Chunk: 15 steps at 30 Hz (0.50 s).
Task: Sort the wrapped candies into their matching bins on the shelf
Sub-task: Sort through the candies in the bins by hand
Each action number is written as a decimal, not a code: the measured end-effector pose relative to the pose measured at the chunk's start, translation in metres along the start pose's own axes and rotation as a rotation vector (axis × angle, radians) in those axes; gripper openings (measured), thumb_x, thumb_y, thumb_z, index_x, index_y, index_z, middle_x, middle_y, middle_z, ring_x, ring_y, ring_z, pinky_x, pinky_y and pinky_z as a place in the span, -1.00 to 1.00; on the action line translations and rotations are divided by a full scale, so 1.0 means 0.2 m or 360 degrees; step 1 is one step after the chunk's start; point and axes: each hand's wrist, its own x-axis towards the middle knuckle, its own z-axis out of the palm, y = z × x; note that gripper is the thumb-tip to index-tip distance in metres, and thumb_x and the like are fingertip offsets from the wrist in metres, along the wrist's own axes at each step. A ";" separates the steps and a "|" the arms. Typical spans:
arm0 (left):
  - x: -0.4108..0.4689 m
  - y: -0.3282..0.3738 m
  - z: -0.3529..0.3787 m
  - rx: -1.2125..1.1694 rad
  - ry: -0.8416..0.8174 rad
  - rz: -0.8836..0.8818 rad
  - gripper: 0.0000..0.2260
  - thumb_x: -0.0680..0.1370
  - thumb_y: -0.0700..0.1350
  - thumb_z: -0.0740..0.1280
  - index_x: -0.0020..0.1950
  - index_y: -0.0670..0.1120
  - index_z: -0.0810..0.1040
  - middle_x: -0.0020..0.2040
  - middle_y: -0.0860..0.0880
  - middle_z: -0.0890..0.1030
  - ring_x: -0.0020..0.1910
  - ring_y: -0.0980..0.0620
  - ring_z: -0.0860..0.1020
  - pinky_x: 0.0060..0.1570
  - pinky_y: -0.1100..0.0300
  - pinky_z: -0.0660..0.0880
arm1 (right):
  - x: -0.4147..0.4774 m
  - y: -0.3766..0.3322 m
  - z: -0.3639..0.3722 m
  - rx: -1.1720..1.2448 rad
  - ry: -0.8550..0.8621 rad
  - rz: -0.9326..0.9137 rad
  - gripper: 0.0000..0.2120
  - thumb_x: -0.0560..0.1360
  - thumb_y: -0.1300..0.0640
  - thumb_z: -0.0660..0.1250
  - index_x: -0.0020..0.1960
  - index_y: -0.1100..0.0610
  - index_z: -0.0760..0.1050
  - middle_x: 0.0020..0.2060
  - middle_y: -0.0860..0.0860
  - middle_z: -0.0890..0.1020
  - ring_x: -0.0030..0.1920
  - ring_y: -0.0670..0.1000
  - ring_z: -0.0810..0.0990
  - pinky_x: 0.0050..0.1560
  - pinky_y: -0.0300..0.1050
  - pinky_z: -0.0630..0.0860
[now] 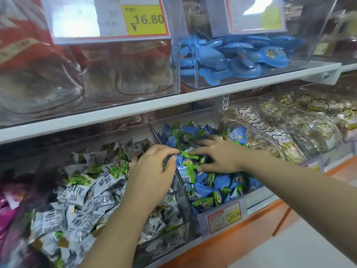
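Two clear bins stand side by side on the lower shelf. The left bin (179, 227) holds white-and-green wrapped candies (90, 192). The middle bin (195, 115) holds blue-and-green wrapped candies (218, 182). My left hand (152, 171) hovers over the divider between them, its fingers curled with the tips near a blue-and-green candy (188, 168); whether it holds anything cannot be told. My right hand (216, 153) lies spread on the blue-and-green pile, fingers extended, touching a green wrapper end (190, 153).
A bin of clear packs printed with rabbits (270, 132) sits to the right. Pink wrappers (7, 206) show at far left. The upper shelf (173, 101) overhangs, carrying bins of blue plastic pieces (239, 55) and price tags (108, 18). An orange ledge (228, 240) runs below.
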 end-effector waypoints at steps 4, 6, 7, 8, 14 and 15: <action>0.00 -0.01 0.00 0.0007 -0.0011 -0.0004 -0.79 0.60 0.01 0.17 0.13 0.16 0.56 0.06 0.30 0.41 -0.09 0.34 0.41 0.31 -0.14 0.32 | 0.09 0.10 -0.02 0.0022 -0.0009 0.0268 -0.41 0.52 -0.34 0.02 0.50 -0.25 0.01 0.54 -0.09 -0.05 0.52 0.19 -0.08 0.41 0.39 -0.03; 0.00 -0.02 0.00 0.0013 -0.0020 0.0003 -0.78 0.60 0.02 0.16 0.14 0.17 0.56 0.05 0.31 0.41 -0.08 0.35 0.40 0.32 -0.14 0.32 | 0.15 0.12 -0.03 0.0085 -0.0049 0.0345 -0.41 0.54 -0.33 -0.03 0.51 -0.21 -0.03 0.55 -0.04 -0.09 0.52 0.23 -0.07 0.45 0.31 0.02; 0.00 -0.02 0.00 0.0014 -0.0021 0.0009 -0.78 0.60 0.02 0.16 0.14 0.17 0.56 0.05 0.32 0.41 -0.08 0.38 0.39 0.32 -0.14 0.31 | 0.17 0.13 -0.04 0.0118 -0.0049 0.0387 -0.40 0.54 -0.32 -0.04 0.52 -0.18 -0.06 0.55 0.00 -0.10 0.51 0.25 -0.06 0.46 0.27 0.02; 0.00 -0.02 0.00 0.0009 -0.0021 0.0016 -0.78 0.60 0.02 0.16 0.14 0.17 0.56 0.05 0.32 0.41 -0.08 0.41 0.38 0.33 -0.14 0.31 | 0.19 0.14 -0.04 0.0175 -0.0036 0.0444 -0.38 0.54 -0.32 -0.03 0.53 -0.14 -0.07 0.54 0.05 -0.10 0.51 0.26 -0.03 0.47 0.25 0.03; 0.00 -0.04 0.00 -0.0007 -0.0047 0.0039 -0.77 0.59 0.06 0.14 0.15 0.19 0.55 0.05 0.34 0.41 -0.08 0.49 0.38 0.36 -0.12 0.29 | 0.25 0.16 -0.09 0.0378 -0.0216 0.0648 -0.34 0.55 -0.32 -0.04 0.45 0.11 0.28 0.42 0.18 0.32 0.43 0.22 0.24 0.45 0.16 0.13; 0.00 -0.04 0.00 -0.0001 -0.0052 0.0042 -0.77 0.60 0.06 0.14 0.16 0.19 0.55 0.05 0.34 0.40 -0.08 0.47 0.39 0.36 -0.12 0.29 | 0.24 0.15 -0.10 0.0384 -0.0288 0.0685 -0.30 0.53 -0.35 -0.04 0.44 0.13 0.31 0.42 0.18 0.33 0.41 0.21 0.28 0.45 0.14 0.16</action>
